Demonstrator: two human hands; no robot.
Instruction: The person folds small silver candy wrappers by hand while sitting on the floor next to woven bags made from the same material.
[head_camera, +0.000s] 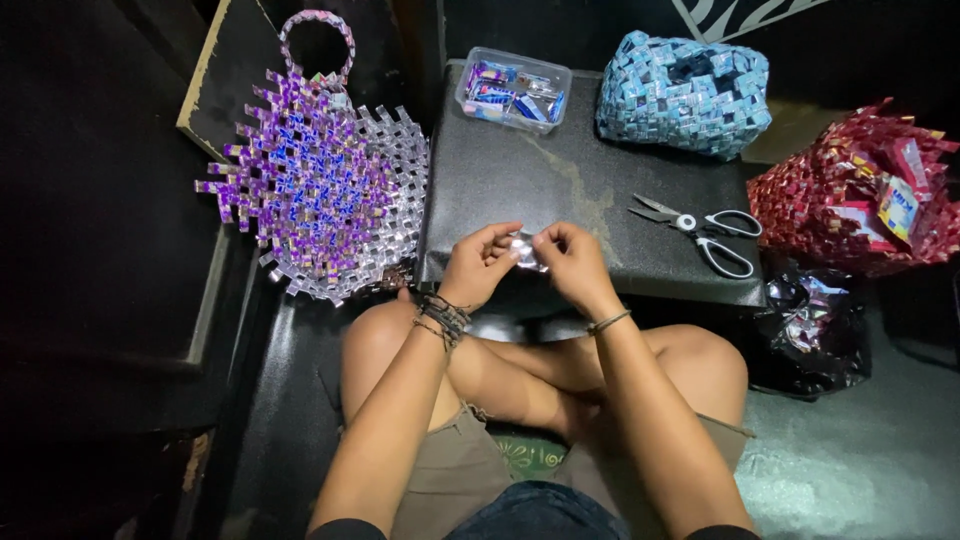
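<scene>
Head view shows your left hand and right hand pinching a small silvery strip at frame centre, fingertips closed over most of it, its shape hard to make out, scissors lying right.

Lighting: dim room, one light from above and ahead, falling on the black worktop and the forearms. Surroundings: left third and upper corners near black, detail lost. Glare: small bright sparkles on the purple woven foil piece, the blue woven bag and the crumpled dark foil; a soft sheen on the floor at lower right. Shadows: soft, pooled under the hands and knees. Focus: centre sharp, scissors crisp. Distortion: wide-angle bend toward the edges. Blur: slight softness at the fingers.
</scene>
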